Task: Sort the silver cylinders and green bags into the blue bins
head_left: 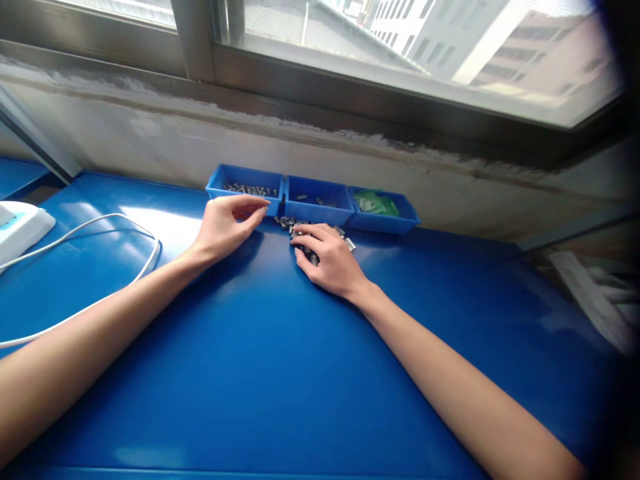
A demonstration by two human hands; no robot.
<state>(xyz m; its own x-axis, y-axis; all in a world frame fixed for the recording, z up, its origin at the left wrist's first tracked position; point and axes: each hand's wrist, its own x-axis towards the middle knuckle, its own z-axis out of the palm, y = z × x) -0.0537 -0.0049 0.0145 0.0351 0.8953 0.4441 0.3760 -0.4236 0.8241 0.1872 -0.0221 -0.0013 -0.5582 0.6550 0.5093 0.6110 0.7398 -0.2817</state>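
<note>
My left hand (231,225) hovers at the front of the left blue bin (215,183), thumb and forefinger brought nearly together in a pinch. Whatever may be between those fingertips is too small to make out. Inside that bin lie many small metal screw-like parts (245,190). On the table, a pile of small grey metal pieces (306,253) lies under and around my right hand (327,257). Its fingers are curved and apart, resting over the pile, and they hide part of it.
The middle blue bin (320,211) holds a few small metal parts. A green plastic bag (377,203) sits in the right bin (410,219). At the left, a white power strip (25,223) and a white cable (153,253) lie on the blue table (280,373). Behind is a window frame (325,90).
</note>
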